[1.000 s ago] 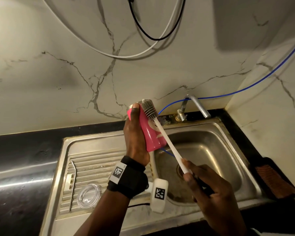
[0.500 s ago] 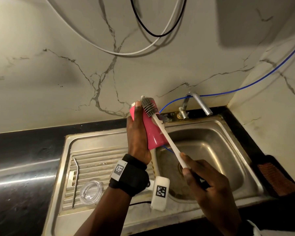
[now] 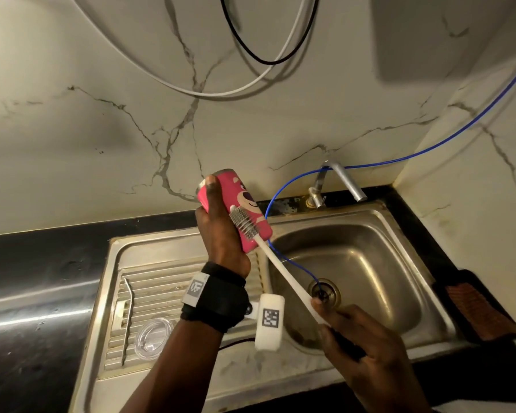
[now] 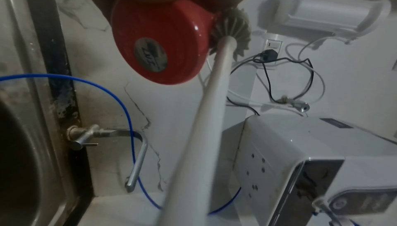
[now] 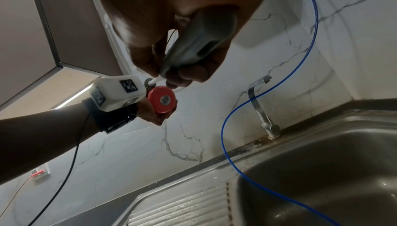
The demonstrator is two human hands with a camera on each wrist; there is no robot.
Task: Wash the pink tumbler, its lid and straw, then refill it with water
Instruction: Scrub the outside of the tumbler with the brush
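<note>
My left hand [image 3: 221, 234] grips the pink tumbler [image 3: 245, 204] above the sink's left edge, tilted with its mouth up and away from me; its base [image 4: 159, 49] shows in the left wrist view. My right hand [image 3: 355, 332] holds the white-handled bottle brush [image 3: 283, 269] by its grey grip [image 5: 197, 44]. The grey bristle head [image 3: 243, 223] lies against the tumbler's outer side near the bottom. The clear lid [image 3: 153, 338] and the bent metal straw [image 3: 127, 317] lie on the ribbed drainboard at the left.
The steel sink basin [image 3: 370, 263] lies below my right hand, with the tap [image 3: 340, 183] at the back and a thin blue tube [image 3: 292, 263] running into the drain. A brown scrub pad [image 3: 483, 311] sits on the right counter. A white appliance [image 4: 311, 161] hangs on the wall.
The brush head has slid down from the tumbler's mouth to its lower outer side. My right hand drew back towards me. The tumbler turned so its printed face shows.
</note>
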